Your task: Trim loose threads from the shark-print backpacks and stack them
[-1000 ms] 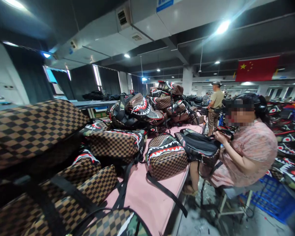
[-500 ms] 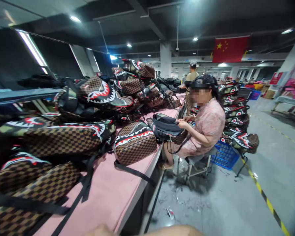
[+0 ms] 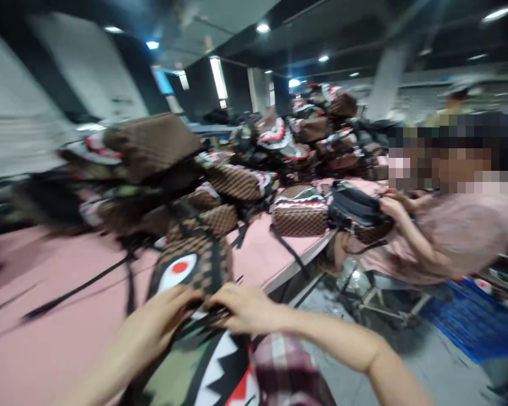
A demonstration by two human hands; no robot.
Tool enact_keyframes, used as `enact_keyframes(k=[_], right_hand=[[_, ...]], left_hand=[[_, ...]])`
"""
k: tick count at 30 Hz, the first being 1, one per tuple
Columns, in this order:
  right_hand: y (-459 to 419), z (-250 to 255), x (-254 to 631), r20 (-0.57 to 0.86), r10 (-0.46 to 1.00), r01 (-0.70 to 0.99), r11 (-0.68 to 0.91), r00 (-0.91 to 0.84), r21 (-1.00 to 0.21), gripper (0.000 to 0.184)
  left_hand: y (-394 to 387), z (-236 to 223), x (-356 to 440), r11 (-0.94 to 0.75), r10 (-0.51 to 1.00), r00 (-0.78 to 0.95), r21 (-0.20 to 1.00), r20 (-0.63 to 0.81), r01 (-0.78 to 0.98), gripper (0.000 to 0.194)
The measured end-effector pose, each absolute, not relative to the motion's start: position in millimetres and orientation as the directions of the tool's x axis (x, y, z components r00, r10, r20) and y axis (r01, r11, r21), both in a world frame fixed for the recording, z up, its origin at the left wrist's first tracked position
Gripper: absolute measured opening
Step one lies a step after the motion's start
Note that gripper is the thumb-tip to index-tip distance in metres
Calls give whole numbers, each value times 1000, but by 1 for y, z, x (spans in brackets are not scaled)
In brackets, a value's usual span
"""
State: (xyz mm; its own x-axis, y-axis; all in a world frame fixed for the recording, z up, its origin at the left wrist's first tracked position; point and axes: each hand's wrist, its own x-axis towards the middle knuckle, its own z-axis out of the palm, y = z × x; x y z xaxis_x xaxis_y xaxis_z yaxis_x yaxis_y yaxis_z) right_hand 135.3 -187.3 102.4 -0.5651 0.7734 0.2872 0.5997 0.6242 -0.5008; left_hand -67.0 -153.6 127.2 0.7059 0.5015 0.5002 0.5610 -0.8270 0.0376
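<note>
A backpack (image 3: 182, 366) with a brown checkered top, a red-and-white eye and a white-toothed shark mouth on camouflage stands before me at the table's edge. My left hand (image 3: 169, 313) is closed on its front, just below the eye. Close beside it, my right hand (image 3: 248, 309) has its fingers curled onto the same part of the backpack. Both sets of fingertips are partly hidden and blurred, so what exactly they pinch there is unclear. Plaid cloth (image 3: 290, 366) shows below my right forearm.
More backpacks (image 3: 152, 144) are heaped along the pink table (image 3: 38, 293), with loose black straps. One checkered backpack (image 3: 300, 211) lies farther along. A co-worker (image 3: 461, 225) sits at right handling a black-backed backpack (image 3: 355, 206). A blue crate (image 3: 474, 318) stands on the floor.
My view has swung left and down. Both my hands and the backpack they hold have come into sight; earlier only blurred bits of skin showed at the bottom edge.
</note>
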Motion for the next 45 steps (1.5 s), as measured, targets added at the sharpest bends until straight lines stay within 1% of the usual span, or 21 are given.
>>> enact_keyframes(k=[1, 3, 4, 6, 7, 10, 12, 14, 15, 18, 20, 22, 25, 27, 28, 29, 31, 34, 36, 40, 45], right_hand=[[-185, 104, 138, 214, 741, 603, 651, -637, -460, 29], [-180, 112, 138, 75, 658, 591, 715, -749, -373, 31], [-179, 117, 134, 14, 616, 578, 748, -788, -327, 33], [-179, 123, 123, -86, 564, 564, 779, -821, -274, 33], [-181, 124, 117, -103, 542, 547, 788, -834, -284, 30], [-192, 117, 105, -7, 486, 439, 783, -874, -441, 18], [-199, 107, 103, 106, 458, 330, 765, -883, -554, 14], [-203, 99, 102, 190, 431, 221, 735, -882, -641, 17], [-203, 96, 102, 221, 423, 169, 709, -879, -685, 19], [-202, 91, 99, 272, 424, 35, 589, -864, -807, 20], [-200, 90, 99, 284, 419, 1, 562, -863, -827, 17], [-199, 89, 102, 306, 389, 12, 635, -869, -773, 13], [-199, 88, 112, 327, 352, 71, 769, -877, -636, 15], [-200, 89, 119, 318, 355, 121, 813, -879, -570, 17], [-201, 90, 121, 313, 351, 142, 832, -882, -536, 17], [-203, 91, 123, 307, 344, 161, 855, -887, -492, 17], [-208, 91, 123, 298, 314, 193, 908, -901, -372, 18], [-221, 86, 122, 320, 241, 197, 967, -916, -164, 22], [-231, 80, 122, 344, 172, 157, 985, -923, -72, 24], [-245, 69, 120, 307, 118, 111, 993, -944, -40, 27], [-250, 63, 112, 247, 138, 123, 990, -959, -73, 29]], left_hand=[[-155, 127, -73, -798, 571, 742, 25, 351, 602, 17], [-156, 131, -77, -794, 608, 793, 3, 19, 608, 30], [-155, 134, -77, -786, 617, 782, -13, -83, 619, 35], [-155, 138, -73, -725, 688, 715, -99, -122, 681, 45], [-156, 139, -71, -704, 710, 688, -119, -151, 700, 47], [-165, 136, -67, -631, 774, 602, -153, -199, 761, 55], [-172, 129, -67, -611, 790, 585, -155, -185, 776, 57], [-177, 121, -68, -617, 787, 600, -150, -144, 773, 54], [-179, 116, -68, -612, 791, 601, -156, -115, 776, 49], [-180, 104, -67, -545, 832, 554, -216, -21, 810, 18], [-180, 101, -70, -528, 839, 544, -211, 22, 823, 12], [-185, 102, -77, -563, 817, 573, -127, 63, 817, 12], [-205, 109, -94, -617, 786, 603, 126, 135, 776, 12], [-224, 112, -102, -616, 783, 610, 288, 124, 733, 13], [-235, 112, -104, -600, 790, 605, 334, 104, 727, 17], [-246, 110, -104, -572, 808, 584, 349, 81, 742, 22], [-269, 103, -103, -501, 861, 502, 300, 78, 812, 27], [-299, 81, -98, -460, 881, 421, 182, 215, 869, 12], [-314, 64, -96, -482, 844, 411, 151, 346, 863, 3], [-330, 39, -101, -550, 765, 399, 192, 505, 813, 20], [-330, 31, -110, -592, 732, 405, 218, 548, 776, 25]])
